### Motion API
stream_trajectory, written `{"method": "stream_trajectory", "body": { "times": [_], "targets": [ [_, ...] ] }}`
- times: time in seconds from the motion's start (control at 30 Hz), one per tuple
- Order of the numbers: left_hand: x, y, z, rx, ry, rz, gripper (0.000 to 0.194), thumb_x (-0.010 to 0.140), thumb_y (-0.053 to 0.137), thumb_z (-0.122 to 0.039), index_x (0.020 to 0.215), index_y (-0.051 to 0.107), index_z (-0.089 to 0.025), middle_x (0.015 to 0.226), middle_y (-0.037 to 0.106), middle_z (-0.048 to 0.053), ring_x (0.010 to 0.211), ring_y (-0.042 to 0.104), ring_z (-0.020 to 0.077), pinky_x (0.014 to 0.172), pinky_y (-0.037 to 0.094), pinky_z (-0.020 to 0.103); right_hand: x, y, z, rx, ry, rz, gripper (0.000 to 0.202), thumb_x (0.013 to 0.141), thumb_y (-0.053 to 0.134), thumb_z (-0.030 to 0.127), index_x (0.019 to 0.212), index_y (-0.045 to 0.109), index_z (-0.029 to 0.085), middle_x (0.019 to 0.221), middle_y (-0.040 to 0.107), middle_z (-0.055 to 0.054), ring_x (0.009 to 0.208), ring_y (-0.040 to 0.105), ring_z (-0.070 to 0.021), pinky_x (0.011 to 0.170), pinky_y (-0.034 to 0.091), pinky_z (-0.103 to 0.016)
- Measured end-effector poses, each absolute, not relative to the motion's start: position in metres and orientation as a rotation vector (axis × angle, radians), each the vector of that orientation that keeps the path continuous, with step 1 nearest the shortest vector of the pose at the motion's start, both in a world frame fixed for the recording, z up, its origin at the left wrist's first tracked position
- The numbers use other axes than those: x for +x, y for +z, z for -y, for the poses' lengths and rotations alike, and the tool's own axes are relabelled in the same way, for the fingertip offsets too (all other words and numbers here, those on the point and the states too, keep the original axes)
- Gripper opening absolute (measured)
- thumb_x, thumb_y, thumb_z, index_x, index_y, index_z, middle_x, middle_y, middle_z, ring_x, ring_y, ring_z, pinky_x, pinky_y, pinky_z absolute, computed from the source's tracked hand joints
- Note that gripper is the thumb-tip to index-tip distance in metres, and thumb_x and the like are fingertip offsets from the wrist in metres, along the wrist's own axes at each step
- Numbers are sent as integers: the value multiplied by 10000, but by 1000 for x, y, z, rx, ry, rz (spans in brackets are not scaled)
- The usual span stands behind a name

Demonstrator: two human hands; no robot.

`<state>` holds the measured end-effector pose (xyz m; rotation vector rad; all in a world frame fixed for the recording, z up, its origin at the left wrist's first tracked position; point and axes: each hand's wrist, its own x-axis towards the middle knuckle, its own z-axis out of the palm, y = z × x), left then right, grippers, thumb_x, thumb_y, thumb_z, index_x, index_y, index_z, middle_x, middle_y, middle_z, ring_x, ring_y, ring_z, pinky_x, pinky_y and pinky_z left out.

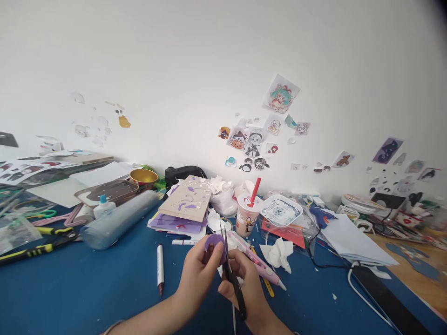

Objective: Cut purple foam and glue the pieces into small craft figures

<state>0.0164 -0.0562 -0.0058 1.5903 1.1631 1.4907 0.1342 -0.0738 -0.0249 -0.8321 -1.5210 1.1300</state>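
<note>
Between the thumb and fingers of my left hand (199, 267) is a small curved purple piece (217, 245). My right hand (246, 281) grips black-handled scissors (234, 284), their blades pointing up and away from me. The blades stand at the right edge of the purple piece; whether they are touching it is too small to tell. Both hands are close together above the blue table (129, 288). Behind my right hand lies a pink pen-like tool (263, 270), partly hidden by the hand.
A capped marker (160, 270) lies left of my hands. Beyond them stand a cup with a red straw (247, 218) and a board with purple scraps (185, 200). Crumpled tissue (279, 254) and a black power bank-like object (384, 298) are right; pliers (42, 246) lie left.
</note>
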Motion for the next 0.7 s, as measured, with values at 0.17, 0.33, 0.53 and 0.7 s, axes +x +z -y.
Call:
{"method": "stream_trajectory", "body": {
  "times": [0.17, 0.33, 0.53, 0.7],
  "targets": [
    [17, -6, 56, 1547, 1488, -1122, 236, 772, 502, -378, 648, 510, -177, 576, 468, -35, 526, 436, 108, 483, 397, 202, 132, -29, 72, -882, 1092, 1476, 666, 493, 644, 726, 825, 528, 161, 596, 490, 16, 530, 391, -102, 473, 270, -222],
    [17, -4, 56, 1480, 1464, -1043, 246, 761, 512, -390, 634, 485, -181, 559, 452, -46, 498, 436, 99, 464, 394, 195, 133, -31, 72, -894, 1081, 1492, 663, 490, 652, 718, 833, 529, 164, 621, 523, 6, 533, 416, -105, 474, 282, -223],
    [14, -6, 52, 1544, 1435, -1062, 231, 769, 512, -368, 649, 515, -171, 594, 472, -28, 556, 444, 113, 508, 399, 205, 136, -25, 72, -821, 1153, 1599, 606, 586, 618, 690, 878, 490, 174, 603, 432, 51, 532, 333, -83, 471, 229, -214],
    [14, -7, 51, 1604, 1420, -1079, 231, 778, 504, -360, 642, 504, -175, 588, 461, -31, 554, 424, 112, 504, 375, 204, 135, -17, 75, -802, 1172, 1568, 596, 603, 605, 690, 878, 486, 175, 629, 434, 43, 558, 355, -90, 507, 270, -218]
  ]
}}
